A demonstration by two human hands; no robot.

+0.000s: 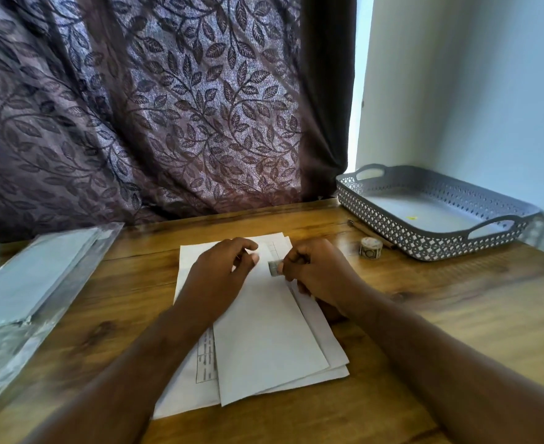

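Two hands meet over a white envelope (264, 341) that lies slantwise on a loose stack of papers (187, 389) in the middle of the wooden tabletop (424, 315). The right hand (318, 267) is clenched, and its fingers (288, 262) pinch a small greyish stamp (273, 268). The stamp sits at the envelope's far right part, just above or on the paper; I cannot tell which. The left hand (222, 270) lies over the envelope's far left part with its fingers loosely curled and its thumb and forefinger a little apart, grasping nothing that shows. Its fingertips are near the stamp but do not touch it. One sheet under the envelope shows a printed table at its left edge.

Right of the hands, a small patterned roll (370, 247) stands on the tabletop, just beside a grey perforated tray (437, 248) with two handles, which sits in the far right corner against the pale wall (472, 91). A thin pen (360, 228) lies between the roll and the tray. At the left edge lies a clear plastic packet (40, 270) holding flat pale sheets. A dark curtain (168, 107) with a leaf pattern hangs behind the tabletop.
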